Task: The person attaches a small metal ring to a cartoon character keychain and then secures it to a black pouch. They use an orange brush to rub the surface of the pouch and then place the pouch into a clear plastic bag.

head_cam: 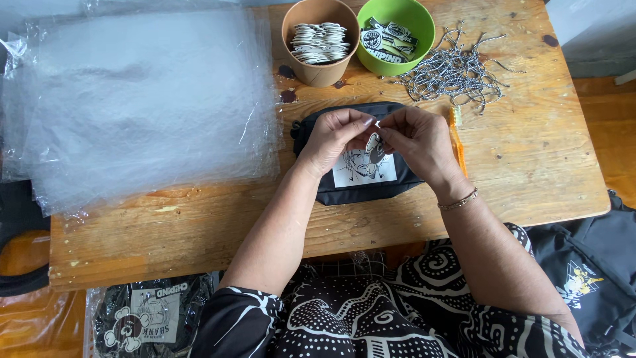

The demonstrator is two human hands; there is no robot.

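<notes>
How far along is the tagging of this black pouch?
Done: packed pouches in clear bags lie below the table. In hand: left hand and right hand pinch a small tag over the black pouch. Left: many cords, tags in the brown bowl, empty bags.

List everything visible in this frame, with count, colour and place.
Pouch: one, black with white patch, table centre.
Small tag: one, pale, between both hands.
Brown cup: one, holds pale tags, table top.
Green bowl: one, holds dark labels, beside cup.
Cords: pile, black-white, top right.
Toothbrush: one, orange, right of pouch.
Plastic bags: stack, clear, table left.
Table: one, wooden.
Bracelet: one, right wrist.
Left hand; right hand: over pouch, fingers pinching tag.
</notes>
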